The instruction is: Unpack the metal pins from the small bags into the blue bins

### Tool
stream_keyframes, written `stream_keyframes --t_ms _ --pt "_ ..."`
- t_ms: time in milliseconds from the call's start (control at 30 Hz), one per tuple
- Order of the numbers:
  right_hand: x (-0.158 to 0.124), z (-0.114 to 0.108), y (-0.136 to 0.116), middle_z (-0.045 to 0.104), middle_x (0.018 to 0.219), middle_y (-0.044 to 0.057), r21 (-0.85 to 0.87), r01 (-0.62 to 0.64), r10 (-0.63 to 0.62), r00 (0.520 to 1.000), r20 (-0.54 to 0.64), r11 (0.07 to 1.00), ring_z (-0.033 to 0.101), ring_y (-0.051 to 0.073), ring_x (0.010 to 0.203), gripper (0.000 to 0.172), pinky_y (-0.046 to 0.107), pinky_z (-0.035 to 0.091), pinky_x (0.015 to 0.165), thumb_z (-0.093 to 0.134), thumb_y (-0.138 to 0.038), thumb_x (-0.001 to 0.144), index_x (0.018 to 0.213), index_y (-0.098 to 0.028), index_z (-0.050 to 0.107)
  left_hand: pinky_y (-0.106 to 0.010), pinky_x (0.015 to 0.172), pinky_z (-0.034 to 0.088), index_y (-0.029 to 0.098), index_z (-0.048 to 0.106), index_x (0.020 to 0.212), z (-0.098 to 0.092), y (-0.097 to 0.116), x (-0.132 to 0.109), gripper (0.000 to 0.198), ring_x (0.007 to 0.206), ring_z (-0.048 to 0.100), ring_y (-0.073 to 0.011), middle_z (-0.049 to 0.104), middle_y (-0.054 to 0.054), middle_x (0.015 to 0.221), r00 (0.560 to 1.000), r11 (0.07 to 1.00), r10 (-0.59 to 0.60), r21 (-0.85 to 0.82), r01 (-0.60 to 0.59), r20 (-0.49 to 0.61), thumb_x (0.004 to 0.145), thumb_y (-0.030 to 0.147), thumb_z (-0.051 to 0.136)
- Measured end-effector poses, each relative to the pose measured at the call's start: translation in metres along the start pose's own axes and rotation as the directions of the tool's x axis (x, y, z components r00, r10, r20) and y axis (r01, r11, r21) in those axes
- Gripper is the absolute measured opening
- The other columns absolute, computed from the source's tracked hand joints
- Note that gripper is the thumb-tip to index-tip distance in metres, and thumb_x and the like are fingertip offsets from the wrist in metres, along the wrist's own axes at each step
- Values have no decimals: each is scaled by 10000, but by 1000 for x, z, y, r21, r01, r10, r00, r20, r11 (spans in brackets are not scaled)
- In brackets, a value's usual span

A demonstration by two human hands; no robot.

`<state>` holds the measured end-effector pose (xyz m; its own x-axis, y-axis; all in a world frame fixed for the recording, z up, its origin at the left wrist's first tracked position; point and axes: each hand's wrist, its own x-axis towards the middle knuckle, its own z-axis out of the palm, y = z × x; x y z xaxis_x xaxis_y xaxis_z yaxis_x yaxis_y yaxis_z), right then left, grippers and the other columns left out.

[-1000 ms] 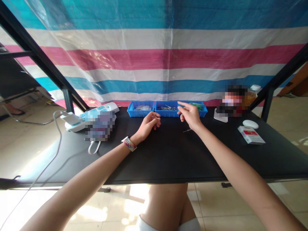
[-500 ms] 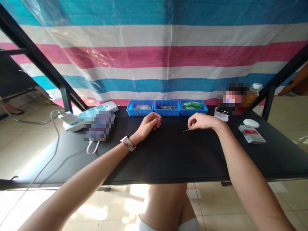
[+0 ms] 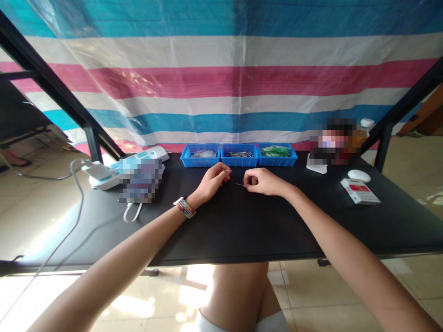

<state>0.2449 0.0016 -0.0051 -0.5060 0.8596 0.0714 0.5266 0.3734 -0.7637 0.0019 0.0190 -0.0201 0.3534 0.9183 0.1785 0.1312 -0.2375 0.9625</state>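
My right hand (image 3: 260,182) rests on the black table (image 3: 242,221) with its fingers pinched on a thin metal pin (image 3: 239,185) that points left. My left hand (image 3: 213,179) lies just left of it, fingers curled together, and I cannot make out whether anything small is in them. A beaded band sits on my left wrist (image 3: 185,207). Behind both hands stand three blue trays: the left tray (image 3: 201,157) holds clear bits, the middle tray (image 3: 240,156) holds metal pins, the right tray (image 3: 278,154) holds green pieces.
A white and blue device (image 3: 114,173) with a cable lies at the back left beside a blurred patch. At the right are a white stand (image 3: 315,167), a white oval object (image 3: 359,175) and a red and white box (image 3: 360,191). A striped tarp hangs behind.
My right hand came back from the trays, took hold of the pin lying on the table and carried it left toward my left hand. My left hand stayed in place.
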Motion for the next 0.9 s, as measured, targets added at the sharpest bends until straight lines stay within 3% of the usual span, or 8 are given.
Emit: stream_keyframes --t_ms 100,200,400,567,733,900 --pt "5 17 -3 632 653 -34 229 9 8 997 -75 973 582 134 552 163 254 431 562 714 -332 795 858 -199 643 -274 633 443 180 673 799 -1 1 0 394 704 576 -166 653 -35 738 998 989 28 140 -37 64 944 531 569" --pt "8 24 -3 610 645 -43 344 52 17 981 -196 938 573 130 557 215 255 444 564 743 -370 791 859 -204 624 -294 676 442 184 641 673 -2 3 0 509 673 548 -165 620 -31 667 992 979 41 192 -63 120 970 583 536" --pt "7 24 -6 647 734 -16 316 129 -38 959 -280 940 552 122 629 172 260 441 606 760 -321 768 824 -190 663 -288 621 406 176 670 693 -3 4 1 554 660 542 -166 619 -42 671 991 996 0 94 -12 133 963 635 518" --pt "7 27 -9 630 710 -28 327 163 -50 944 -327 931 544 112 607 158 251 438 585 768 -303 770 809 -192 662 -271 615 402 174 659 715 -3 5 -1 467 654 525 -146 619 -26 699 992 999 12 51 -18 126 908 600 660" --pt "10 28 -8 651 726 -23 561 118 99 935 -341 819 572 115 544 260 249 481 499 807 -395 775 862 -196 665 -257 601 382 179 653 786 -1 6 -3 395 641 497 -128 599 1 717 997 999 48 12 -49 64 864 549 766" --pt "10 29 -8 689 752 -7 709 51 223 931 -288 703 616 114 577 315 248 556 533 871 -396 719 845 -192 667 -250 589 366 179 641 802 -1 3 -1 384 634 480 -119 560 19 705 996 998 63 -3 -63 58 842 524 804"
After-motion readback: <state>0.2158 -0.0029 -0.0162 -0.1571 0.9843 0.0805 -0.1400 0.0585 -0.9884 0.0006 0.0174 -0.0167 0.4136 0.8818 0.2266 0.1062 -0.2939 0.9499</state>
